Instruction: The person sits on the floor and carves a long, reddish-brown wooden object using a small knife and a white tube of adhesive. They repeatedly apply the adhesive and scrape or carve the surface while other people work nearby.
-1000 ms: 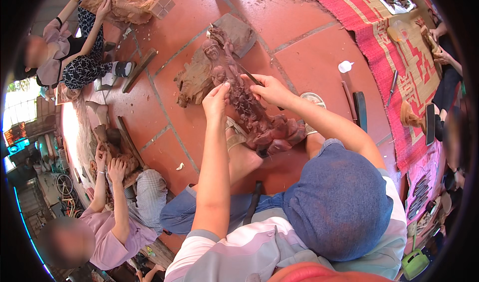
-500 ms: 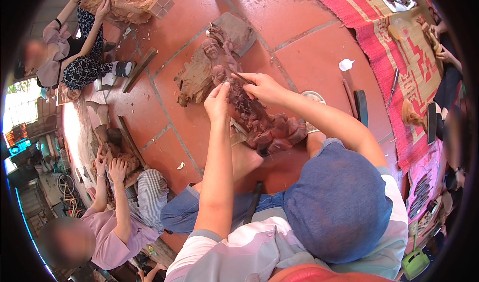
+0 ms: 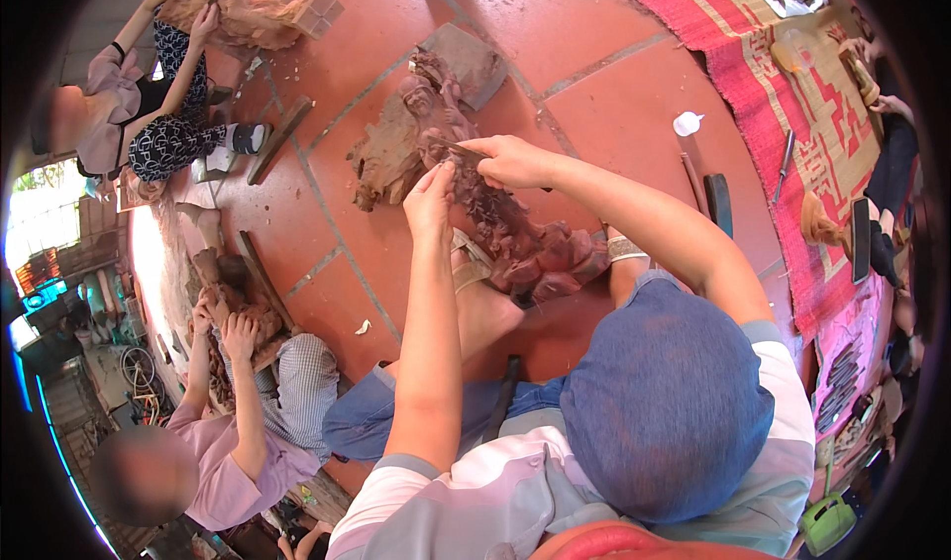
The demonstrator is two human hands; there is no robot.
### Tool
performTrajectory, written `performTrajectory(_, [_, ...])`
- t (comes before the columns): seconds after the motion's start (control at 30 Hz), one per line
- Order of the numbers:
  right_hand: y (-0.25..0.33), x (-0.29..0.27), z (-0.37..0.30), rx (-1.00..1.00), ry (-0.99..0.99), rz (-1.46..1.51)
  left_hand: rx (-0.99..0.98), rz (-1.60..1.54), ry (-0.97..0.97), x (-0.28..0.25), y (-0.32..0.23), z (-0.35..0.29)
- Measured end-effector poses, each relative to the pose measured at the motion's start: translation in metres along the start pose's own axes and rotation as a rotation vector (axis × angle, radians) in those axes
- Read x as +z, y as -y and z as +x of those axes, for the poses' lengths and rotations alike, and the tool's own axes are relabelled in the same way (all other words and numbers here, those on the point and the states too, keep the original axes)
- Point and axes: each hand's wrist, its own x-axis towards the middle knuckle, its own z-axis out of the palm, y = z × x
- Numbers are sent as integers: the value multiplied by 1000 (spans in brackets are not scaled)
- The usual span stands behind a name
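Over the carving (image 3: 503,221), the right hand's (image 3: 517,161) probable file (image 3: 454,147) shifted left.

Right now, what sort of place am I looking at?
Probably a woodcarving workshop: the right hand holds a slim, dark, stick-like tool over a reddish-brown carved wooden figure, and at upper left another person handles a pale orange-brown wooden carving.

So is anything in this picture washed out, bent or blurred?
In the head view, the window at far left burns out to white and the tiled floor shows pale glare near the top; in that same view, the red mat looks bowed, the lower-left co-worker's head is blurred, yet the reddish carving is fairly readable.
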Motion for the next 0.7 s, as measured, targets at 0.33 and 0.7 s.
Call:
performTrajectory(0.33, [-4, 1, 1, -11, -1, -15, -54, -40, 40, -9, -3, 2])
performTrajectory(0.7, [1, 1, -2, 20, 6, -36, -76, 67, 24, -19, -3, -2])
